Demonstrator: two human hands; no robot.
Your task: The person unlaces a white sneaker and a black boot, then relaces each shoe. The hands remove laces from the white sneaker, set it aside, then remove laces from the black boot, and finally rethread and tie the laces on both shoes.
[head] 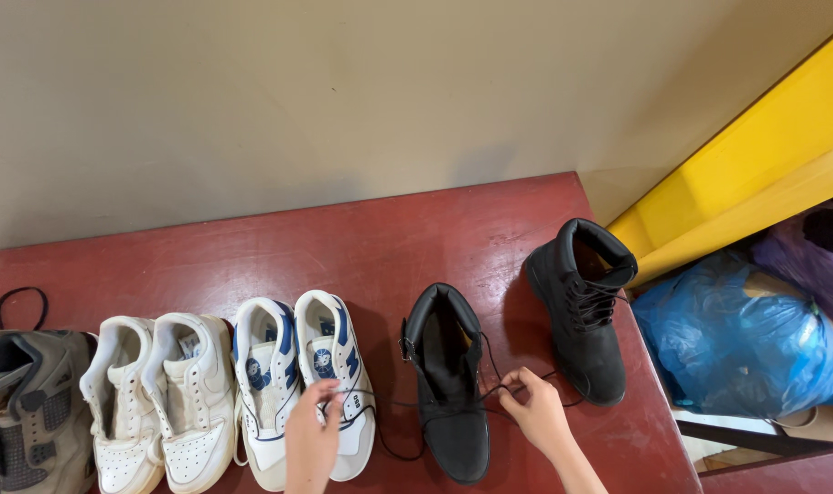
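on the red table point(343, 238), near its front edge, my left hand point(311, 439) and right hand point(537, 412) sit apart, each pinching one end of the black lace point(407, 402) running from the unlaced black boot point(448, 384) between them. risk as i judge it: uneven pull could slip the thin cord out of an eyelet, or tip the tall soft-collared boot (matte leather, rounded toe). second boot point(585, 316) stands laced, well apart. white-and-blue sneakers point(302, 384) lie just beside my left hand.
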